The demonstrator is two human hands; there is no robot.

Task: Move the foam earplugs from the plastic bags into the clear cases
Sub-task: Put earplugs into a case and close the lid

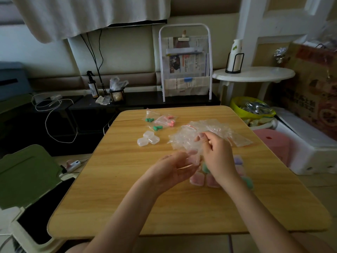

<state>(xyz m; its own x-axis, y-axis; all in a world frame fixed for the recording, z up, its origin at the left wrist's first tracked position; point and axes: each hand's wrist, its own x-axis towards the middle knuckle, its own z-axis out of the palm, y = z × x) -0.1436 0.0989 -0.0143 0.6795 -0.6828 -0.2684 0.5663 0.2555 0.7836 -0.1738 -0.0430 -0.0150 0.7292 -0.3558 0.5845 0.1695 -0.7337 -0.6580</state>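
On the wooden table [127, 198], my left hand [173, 168] lies palm up and cradles a small clear case [191, 161] in its curled fingers; the case is blurred. Just to the right, my right hand [217, 156] pinches a clear plastic bag [191, 141] between thumb and fingertips above the case. A heap of empty bags [215, 130] lies behind. Farther left are bags with green earplugs [157, 127] and pink earplugs [170, 122]. Three empty clear cases [148, 139] sit beside them. Filled cases, pink [197, 179], purple [238, 159] and green [248, 180], are partly hidden under my right wrist.
A black low shelf [145, 101] with a spray bottle [93, 86] and a newspaper rack [186, 66] stands behind the table. A white round side table [255, 75] and a pink stool [273, 143] are at the right. A green bin [27, 178] is at the left.
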